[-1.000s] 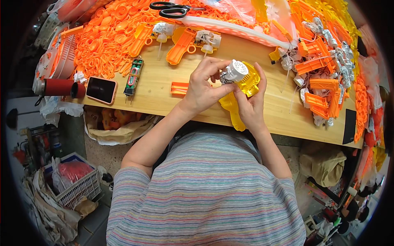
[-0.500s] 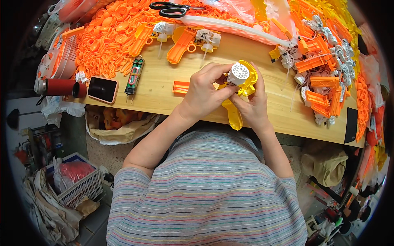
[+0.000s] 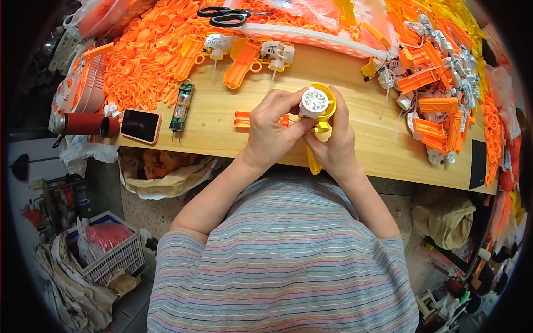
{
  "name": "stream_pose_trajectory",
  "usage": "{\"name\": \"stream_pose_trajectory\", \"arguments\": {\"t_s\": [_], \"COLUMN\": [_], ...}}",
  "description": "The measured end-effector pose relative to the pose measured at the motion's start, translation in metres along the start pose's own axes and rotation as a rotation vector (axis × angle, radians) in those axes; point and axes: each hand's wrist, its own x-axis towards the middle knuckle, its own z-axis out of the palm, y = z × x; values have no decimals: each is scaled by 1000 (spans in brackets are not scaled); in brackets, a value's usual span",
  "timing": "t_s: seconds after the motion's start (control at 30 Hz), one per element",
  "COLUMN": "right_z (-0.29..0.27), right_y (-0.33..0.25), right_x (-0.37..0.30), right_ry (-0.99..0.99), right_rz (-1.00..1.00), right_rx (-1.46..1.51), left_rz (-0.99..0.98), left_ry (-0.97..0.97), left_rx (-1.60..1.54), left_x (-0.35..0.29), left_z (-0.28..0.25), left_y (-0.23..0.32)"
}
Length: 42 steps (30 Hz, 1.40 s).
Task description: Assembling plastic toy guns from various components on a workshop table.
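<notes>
My left hand (image 3: 269,130) is closed on a white round part with a cut-out pattern on its face (image 3: 314,103), pinched between thumb and fingers. Close against it, my right hand (image 3: 336,144) grips a yellow plastic toy shell (image 3: 329,108), whose curved rim stands beside the white part and whose handle (image 3: 313,161) points down toward the table edge. Whether the two parts are joined, I cannot tell. An orange plastic piece (image 3: 242,119) shows on both sides of my left hand, partly hidden by it.
On the wooden table (image 3: 222,127) lie two orange-and-white toy assemblies (image 3: 242,62), a green circuit tool (image 3: 181,108), a phone (image 3: 141,125) and a red flask (image 3: 83,123). Black scissors (image 3: 229,19) rest beside heaped orange parts (image 3: 144,61). Wired orange assemblies (image 3: 430,119) pile up on the right.
Both hands have shifted slightly left with the parts they hold. The yellow shell has turned, so its handle looks narrower and its rim stands closer beside the white part.
</notes>
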Motion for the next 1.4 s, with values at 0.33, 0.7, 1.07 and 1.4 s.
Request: {"name": "stream_pose_trajectory", "arguments": {"t_s": [0.33,0.7,1.07,1.4], "right_z": [15,22,0,-63], "right_y": [-15,-12,16,50], "right_x": [6,12,6,6], "right_ry": [182,351,355,8], "right_rz": [107,74,252,-37], "right_rx": [372,166,623,-213], "left_rz": [56,136,88,134], "left_ry": [7,-16,-224,-553], "left_rx": [19,139,176,342], "left_x": [-2,-2,22,44], "left_z": [2,3,22,38], "left_y": [4,-1,6,-12]}}
